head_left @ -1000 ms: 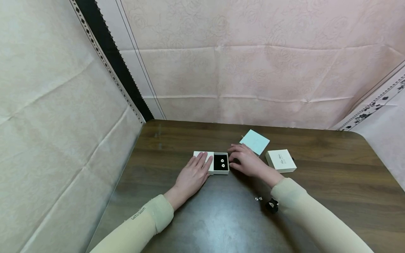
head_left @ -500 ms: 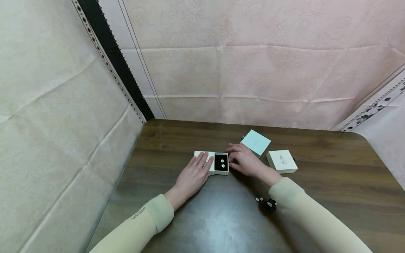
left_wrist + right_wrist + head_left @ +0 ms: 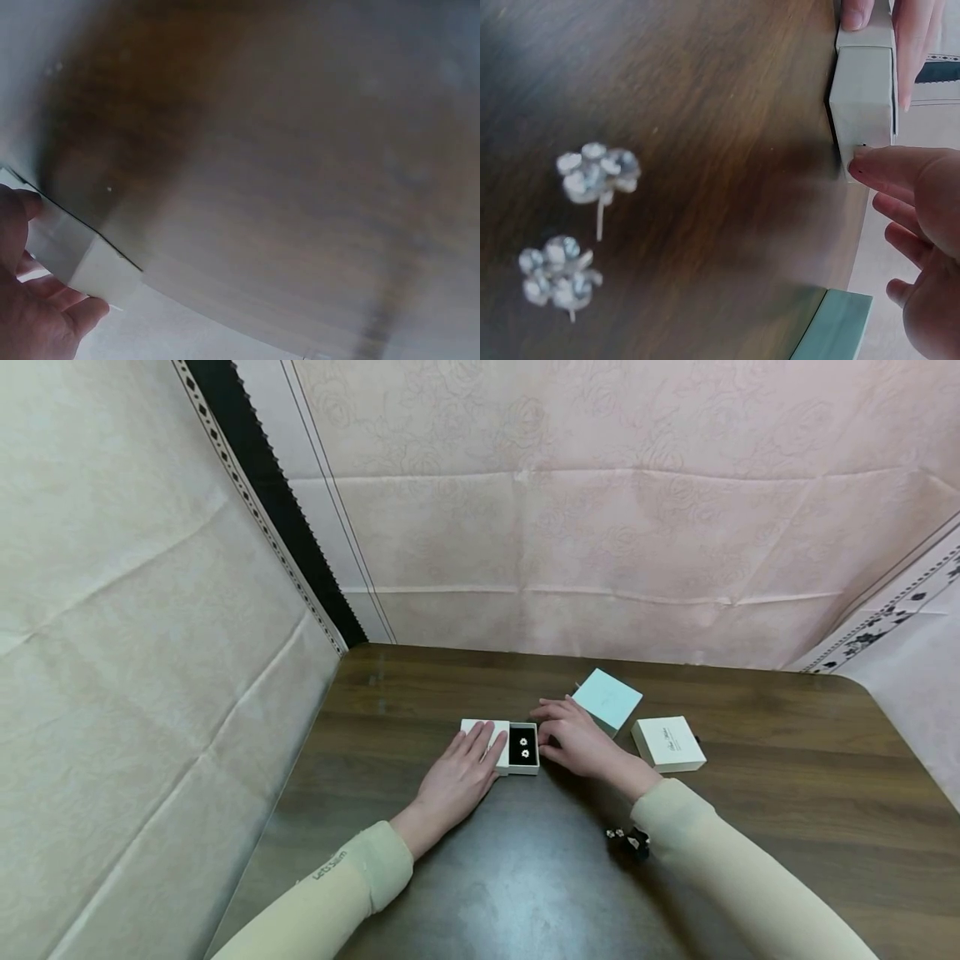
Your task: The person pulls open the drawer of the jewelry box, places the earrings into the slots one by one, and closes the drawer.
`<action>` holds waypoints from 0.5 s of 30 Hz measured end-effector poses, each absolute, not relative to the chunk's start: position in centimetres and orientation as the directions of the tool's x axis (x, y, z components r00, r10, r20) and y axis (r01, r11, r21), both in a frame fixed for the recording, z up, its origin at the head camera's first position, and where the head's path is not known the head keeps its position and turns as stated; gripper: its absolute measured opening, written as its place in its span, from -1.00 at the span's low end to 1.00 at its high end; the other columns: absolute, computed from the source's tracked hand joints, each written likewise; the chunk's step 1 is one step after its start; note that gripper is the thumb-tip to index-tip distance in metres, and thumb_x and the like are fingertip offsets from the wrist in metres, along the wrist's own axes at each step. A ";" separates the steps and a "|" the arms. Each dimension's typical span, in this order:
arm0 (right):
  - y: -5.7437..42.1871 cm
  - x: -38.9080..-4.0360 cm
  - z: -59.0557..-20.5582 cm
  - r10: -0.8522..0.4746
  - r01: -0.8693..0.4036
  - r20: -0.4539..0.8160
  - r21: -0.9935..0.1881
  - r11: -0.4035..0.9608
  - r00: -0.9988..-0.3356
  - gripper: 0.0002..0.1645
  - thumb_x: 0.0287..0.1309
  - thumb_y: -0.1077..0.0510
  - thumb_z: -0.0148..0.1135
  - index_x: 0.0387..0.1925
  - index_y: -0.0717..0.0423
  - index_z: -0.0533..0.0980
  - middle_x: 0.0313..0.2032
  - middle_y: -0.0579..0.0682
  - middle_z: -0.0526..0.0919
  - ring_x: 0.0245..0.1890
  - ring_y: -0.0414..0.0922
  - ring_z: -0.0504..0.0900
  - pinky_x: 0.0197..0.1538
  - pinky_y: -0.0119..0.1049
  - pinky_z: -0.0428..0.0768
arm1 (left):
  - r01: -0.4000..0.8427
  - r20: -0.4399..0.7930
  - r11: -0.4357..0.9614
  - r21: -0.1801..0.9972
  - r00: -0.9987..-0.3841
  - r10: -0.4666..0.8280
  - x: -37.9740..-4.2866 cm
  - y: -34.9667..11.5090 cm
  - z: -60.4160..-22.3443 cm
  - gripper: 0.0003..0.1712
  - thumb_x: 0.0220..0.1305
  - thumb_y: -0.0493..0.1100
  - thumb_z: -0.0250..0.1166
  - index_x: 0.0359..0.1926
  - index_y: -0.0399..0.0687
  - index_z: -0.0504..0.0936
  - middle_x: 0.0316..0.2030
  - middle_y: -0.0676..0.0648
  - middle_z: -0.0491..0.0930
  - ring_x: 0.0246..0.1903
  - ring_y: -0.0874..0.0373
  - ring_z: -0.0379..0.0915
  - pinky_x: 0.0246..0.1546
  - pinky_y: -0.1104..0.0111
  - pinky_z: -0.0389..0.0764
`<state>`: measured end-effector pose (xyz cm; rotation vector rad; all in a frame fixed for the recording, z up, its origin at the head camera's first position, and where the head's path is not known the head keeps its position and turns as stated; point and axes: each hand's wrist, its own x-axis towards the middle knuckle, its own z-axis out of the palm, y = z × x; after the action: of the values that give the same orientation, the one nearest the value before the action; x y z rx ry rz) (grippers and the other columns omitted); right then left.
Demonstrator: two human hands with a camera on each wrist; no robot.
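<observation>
My left hand (image 3: 453, 777) holds the white sleeve (image 3: 471, 725) of a small jewelry box, fingers laid over its top and thumb at its near side. Partly pulled out on the right is the box's drawer (image 3: 524, 771), lined in black and bearing two flower-shaped earrings (image 3: 524, 747). The right hand (image 3: 579, 743) touches the drawer's outer end; in the right wrist view a fingertip presses on that end (image 3: 851, 112) while the other fingers hang loosely curled. The left wrist view is blurred, but the pale box (image 3: 109, 270) shows between the left hand's digits.
A light blue box (image 3: 609, 700) stands behind my right hand. To its right sits a second white box (image 3: 667, 743) with printed lettering. Two more sparkling flower earrings (image 3: 615, 833) and a small black object (image 3: 637, 843) lie near my right sleeve. Cloth-covered walls (image 3: 600, 527) border the wooden table (image 3: 420, 677).
The right hand has shifted slightly left, and the drawer with its earrings has slid a little further into the sleeve. My left hand has stayed in place on the box.
</observation>
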<state>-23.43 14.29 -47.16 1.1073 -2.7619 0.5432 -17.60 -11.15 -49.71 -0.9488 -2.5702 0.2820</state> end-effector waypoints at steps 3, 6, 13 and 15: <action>14.1 -23.5 -47.1 -0.652 -0.694 0.240 -0.278 0.664 -0.719 -0.75 0.19 0.32 0.51 -0.52 0.04 0.62 0.20 0.27 0.67 0.41 0.30 0.49 0.45 0.48 0.27 | 0.579 0.293 0.750 -0.319 -0.693 0.659 -17.6 -11.1 -49.8 -0.34 0.58 0.07 0.28 0.53 -0.10 0.45 0.46 -0.26 0.48 0.45 -0.11 0.43 0.39 0.11 0.52; 13.8 -23.5 -47.1 -0.654 -0.695 0.235 -0.270 0.667 -0.719 -0.74 0.18 0.32 0.51 -0.52 0.04 0.61 0.20 0.27 0.68 0.41 0.30 0.49 0.45 0.48 0.27 | 0.580 0.296 0.749 -0.321 -0.690 0.661 -17.6 -11.1 -49.8 -0.34 0.57 0.08 0.29 0.52 -0.10 0.46 0.45 -0.25 0.48 0.45 -0.10 0.43 0.39 0.11 0.53; 13.4 -23.6 -46.9 -0.654 -0.685 0.204 -0.249 0.685 -0.729 -0.75 0.18 0.29 0.52 -0.54 0.04 0.63 0.22 0.25 0.67 0.43 0.29 0.47 0.46 0.48 0.24 | 0.589 0.290 0.748 -0.305 -0.691 0.663 -17.7 -11.1 -49.8 -0.35 0.57 0.06 0.29 0.52 -0.12 0.46 0.45 -0.27 0.48 0.45 -0.12 0.43 0.39 0.09 0.52; 13.2 -23.7 -46.8 -0.655 -0.684 0.196 -0.245 0.688 -0.729 -0.76 0.19 0.29 0.52 -0.53 0.05 0.64 0.22 0.25 0.67 0.43 0.29 0.47 0.47 0.47 0.24 | 0.591 0.284 0.750 -0.297 -0.695 0.661 -17.7 -11.2 -49.7 -0.34 0.57 0.06 0.29 0.53 -0.12 0.45 0.45 -0.28 0.48 0.45 -0.12 0.43 0.40 0.08 0.52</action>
<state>-23.69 13.24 -46.79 1.1136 -2.8000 0.4636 -17.74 -11.17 -49.67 -0.9609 -2.5753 0.2572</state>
